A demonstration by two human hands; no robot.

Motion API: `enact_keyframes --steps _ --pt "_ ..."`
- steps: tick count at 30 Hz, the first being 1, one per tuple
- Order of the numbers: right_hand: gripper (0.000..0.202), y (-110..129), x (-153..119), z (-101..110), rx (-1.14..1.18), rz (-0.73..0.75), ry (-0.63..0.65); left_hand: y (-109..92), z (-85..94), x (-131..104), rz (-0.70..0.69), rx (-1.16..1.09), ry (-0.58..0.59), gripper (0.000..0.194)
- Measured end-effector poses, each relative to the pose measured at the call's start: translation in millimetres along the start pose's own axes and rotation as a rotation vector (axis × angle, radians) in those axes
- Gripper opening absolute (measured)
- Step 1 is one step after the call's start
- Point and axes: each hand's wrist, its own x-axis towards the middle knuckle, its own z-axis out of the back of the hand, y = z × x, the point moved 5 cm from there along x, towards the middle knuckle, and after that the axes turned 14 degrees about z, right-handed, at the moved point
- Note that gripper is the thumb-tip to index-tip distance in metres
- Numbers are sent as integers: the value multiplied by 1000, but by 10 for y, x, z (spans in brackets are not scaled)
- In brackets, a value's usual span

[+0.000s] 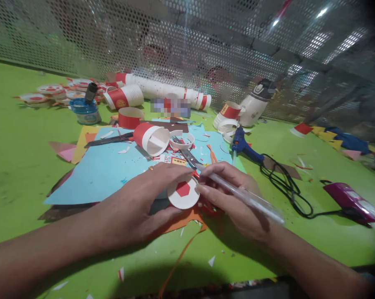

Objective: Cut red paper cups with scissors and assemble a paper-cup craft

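Observation:
My left hand (144,195) curls around a small white paper disc (176,199), which looks like a paper cup's bottom. A red hexagon (183,189) lies in its middle. My right hand (237,199) grips a long, translucent stick (249,197) that slants down to the right; its exact kind is unclear. The right thumb and fingertips meet the disc's right edge. Just beyond the hands, a utility knife (189,158) and a cut paper ring (183,141) rest on light blue paper (97,166). A red and white paper cup (152,139) lies there on its side.
A blue glue gun (248,147) stands right of the paper, its black cord (281,187) running to a magenta power strip (352,201). Behind are a blue jar (84,110), stacked paper cups (165,89) and a white flask (256,106). Perforated metal mesh (119,45) borders the green table.

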Motion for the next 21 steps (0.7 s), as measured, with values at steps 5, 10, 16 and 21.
enact_keyframes --steps 5,10,16,21 --pt "17 -4 -31 -105 91 -2 36 51 -15 -4 -5 -32 -17 50" --pt "17 -22 -40 -167 -5 -16 47 127 -21 1 91 -71 -38 55" --pt "14 11 -49 -18 35 55 -26 234 -27 70 224 -224 34 63" --pt "20 31 -4 57 71 91 28 257 -51 114 272 -263 104 58"
